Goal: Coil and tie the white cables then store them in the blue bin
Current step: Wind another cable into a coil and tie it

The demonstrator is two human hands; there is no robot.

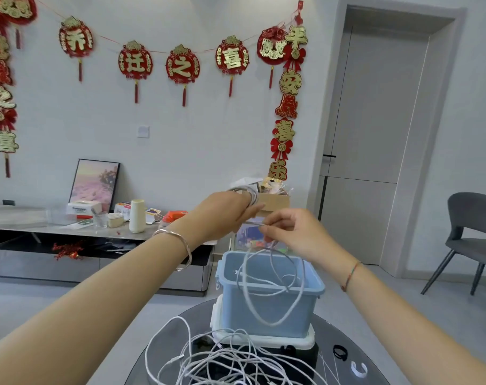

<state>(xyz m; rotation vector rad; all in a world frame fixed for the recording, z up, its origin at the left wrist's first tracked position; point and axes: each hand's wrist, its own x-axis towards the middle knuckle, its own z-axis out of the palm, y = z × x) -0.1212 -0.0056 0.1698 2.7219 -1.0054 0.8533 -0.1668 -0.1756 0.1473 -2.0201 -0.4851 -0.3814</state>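
Note:
Both my hands are raised above the blue bin (pixel 269 309). My left hand (pixel 222 215) has several turns of a white cable (pixel 248 194) wound around its fingers. My right hand (pixel 290 232) pinches the same cable's free part, and a long loop (pixel 275 322) of it hangs down in front of the bin. Inside the bin lies another white cable (pixel 267 282). A tangled pile of white cables (pixel 222 362) covers the dark round table (pixel 344 332) in front of the bin.
The bin stands on a white lid (pixel 305 340). A black strap (pixel 340 352) and a white clip (pixel 358 369) lie on the table at right. A grey chair (pixel 472 234) stands at right; a low TV cabinet (pixel 69 259) with clutter sits behind.

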